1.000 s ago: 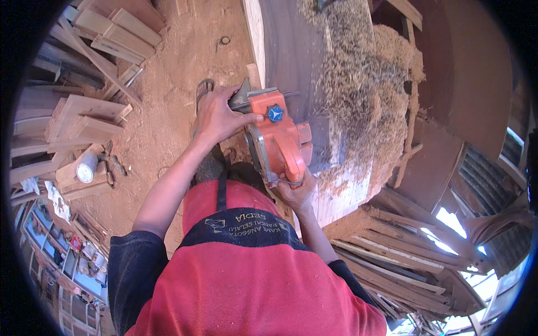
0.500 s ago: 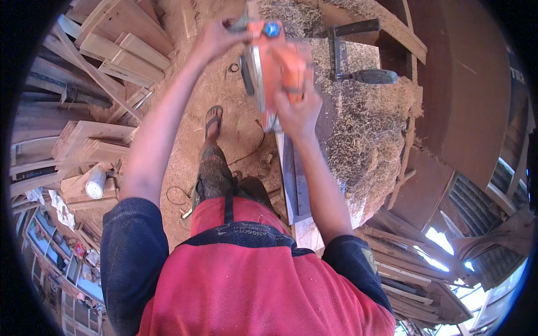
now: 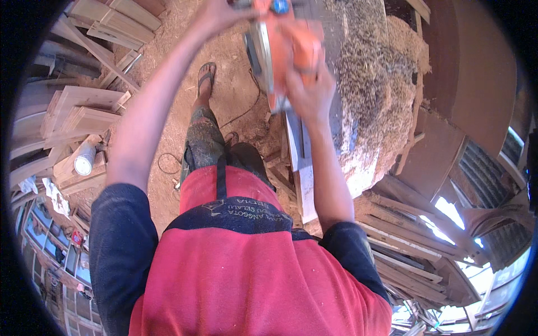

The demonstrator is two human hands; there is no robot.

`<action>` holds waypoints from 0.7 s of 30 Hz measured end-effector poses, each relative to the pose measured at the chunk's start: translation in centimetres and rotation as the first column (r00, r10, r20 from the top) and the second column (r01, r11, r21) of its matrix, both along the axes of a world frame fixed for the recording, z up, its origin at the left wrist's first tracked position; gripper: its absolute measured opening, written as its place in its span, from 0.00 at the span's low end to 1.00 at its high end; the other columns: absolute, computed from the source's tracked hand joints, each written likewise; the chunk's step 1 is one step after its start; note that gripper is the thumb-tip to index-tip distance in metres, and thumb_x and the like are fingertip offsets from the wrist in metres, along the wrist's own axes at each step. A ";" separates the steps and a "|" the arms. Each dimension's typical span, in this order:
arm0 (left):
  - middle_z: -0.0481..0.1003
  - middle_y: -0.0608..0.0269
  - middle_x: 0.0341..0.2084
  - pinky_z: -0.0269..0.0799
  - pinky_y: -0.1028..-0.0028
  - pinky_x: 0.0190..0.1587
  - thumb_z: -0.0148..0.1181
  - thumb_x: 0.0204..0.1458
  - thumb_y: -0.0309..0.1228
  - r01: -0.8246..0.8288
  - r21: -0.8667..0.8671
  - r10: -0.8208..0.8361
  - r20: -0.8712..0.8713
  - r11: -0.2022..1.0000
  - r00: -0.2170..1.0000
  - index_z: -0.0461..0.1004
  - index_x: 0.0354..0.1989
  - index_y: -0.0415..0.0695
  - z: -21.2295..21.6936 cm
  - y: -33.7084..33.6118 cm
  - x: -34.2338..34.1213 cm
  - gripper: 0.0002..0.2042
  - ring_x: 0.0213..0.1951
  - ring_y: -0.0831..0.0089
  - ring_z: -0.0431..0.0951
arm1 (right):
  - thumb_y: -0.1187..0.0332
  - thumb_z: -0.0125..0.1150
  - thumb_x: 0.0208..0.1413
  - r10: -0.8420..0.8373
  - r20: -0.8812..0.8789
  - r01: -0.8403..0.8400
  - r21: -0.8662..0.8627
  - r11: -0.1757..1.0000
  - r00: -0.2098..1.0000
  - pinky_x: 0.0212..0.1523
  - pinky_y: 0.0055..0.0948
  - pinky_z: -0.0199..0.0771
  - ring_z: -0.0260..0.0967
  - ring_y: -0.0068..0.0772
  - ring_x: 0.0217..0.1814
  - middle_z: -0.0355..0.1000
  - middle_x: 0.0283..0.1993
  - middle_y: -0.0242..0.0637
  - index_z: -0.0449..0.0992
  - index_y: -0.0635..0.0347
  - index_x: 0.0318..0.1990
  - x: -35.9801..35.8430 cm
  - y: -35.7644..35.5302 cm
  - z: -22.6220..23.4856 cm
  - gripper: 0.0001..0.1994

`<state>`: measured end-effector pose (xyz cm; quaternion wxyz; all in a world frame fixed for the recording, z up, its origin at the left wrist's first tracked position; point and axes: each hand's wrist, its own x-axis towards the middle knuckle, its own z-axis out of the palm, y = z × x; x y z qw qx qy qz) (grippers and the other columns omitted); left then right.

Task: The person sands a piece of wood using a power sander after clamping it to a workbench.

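An orange electric hand planer [image 3: 279, 59] with a blue round knob lies over a long board [image 3: 304, 187] at the left edge of the workbench, near the top of the view. My right hand [image 3: 311, 94] is closed round its rear handle. At the planer's front end, my left hand [image 3: 219, 15] grips it, thumb and fingers reaching to the knob side; the upper part of this hand is cut off by the picture's edge. Motion slightly blurs the planer. Its underside, against the board, is hidden.
Wood shavings [image 3: 375, 95] heap over the workbench right of the board. Stacked planks [image 3: 89, 112] and a white cylinder [image 3: 84, 164] stand at left. A thin cord [image 3: 244, 116] trails over the dusty floor near my sandalled foot [image 3: 206, 79]. More timber [image 3: 403, 257] lies at lower right.
The planer and both hands have gone farther forward, toward the top edge. My view has shifted, and the clamp formerly seen on the bench is out of the picture.
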<state>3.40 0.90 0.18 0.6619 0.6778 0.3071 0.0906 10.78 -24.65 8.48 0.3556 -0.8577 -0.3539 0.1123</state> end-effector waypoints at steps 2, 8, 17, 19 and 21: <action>0.82 0.53 0.34 0.76 0.70 0.44 0.79 0.35 0.52 0.026 0.322 0.022 -0.144 0.946 0.989 0.81 0.45 0.34 -0.3 -8.0 -3.9 0.35 0.37 0.68 0.81 | 0.58 0.71 0.47 0.012 -0.030 -0.013 -0.054 0.998 0.999 0.32 0.44 0.77 0.77 0.55 0.35 0.77 0.31 0.48 0.77 0.57 0.43 -4.0 -8.3 1.0 0.18; 0.76 0.49 0.44 0.73 0.59 0.52 0.81 0.30 0.49 0.070 0.288 0.021 -0.302 0.955 0.953 0.76 0.52 0.38 5.3 -30.6 -13.2 0.40 0.48 0.53 0.77 | 0.66 0.72 0.44 -0.160 -0.181 0.119 -0.218 0.969 0.971 0.33 0.40 0.78 0.78 0.48 0.28 0.77 0.28 0.46 0.77 0.62 0.39 -14.9 -32.4 3.1 0.16; 0.75 0.49 0.45 0.72 0.58 0.53 0.80 0.29 0.55 0.095 0.187 -0.031 -0.319 0.978 0.947 0.72 0.59 0.38 5.0 -29.8 -12.8 0.48 0.51 0.51 0.76 | 0.71 0.69 0.44 -0.190 -0.297 0.137 -0.189 0.972 0.936 0.31 0.38 0.76 0.79 0.45 0.28 0.76 0.27 0.46 0.77 0.63 0.37 -14.4 -32.1 2.6 0.12; 0.75 0.49 0.46 0.72 0.59 0.54 0.81 0.29 0.53 0.081 0.234 -0.004 -0.311 0.969 0.951 0.73 0.57 0.38 4.2 -26.6 -11.5 0.46 0.52 0.52 0.76 | 0.70 0.70 0.44 -0.146 -0.286 0.097 -0.178 0.979 0.947 0.31 0.37 0.76 0.79 0.43 0.28 0.76 0.27 0.45 0.76 0.63 0.37 -12.9 -29.0 2.1 0.12; 0.76 0.47 0.47 0.72 0.61 0.56 0.82 0.28 0.50 0.084 0.292 0.016 -0.324 0.953 0.946 0.75 0.56 0.37 4.9 -23.0 -10.1 0.44 0.52 0.52 0.77 | 0.70 0.71 0.44 -0.118 -0.315 0.076 -0.141 0.987 0.942 0.30 0.36 0.76 0.79 0.42 0.28 0.77 0.27 0.44 0.76 0.62 0.37 -11.2 -25.7 1.7 0.13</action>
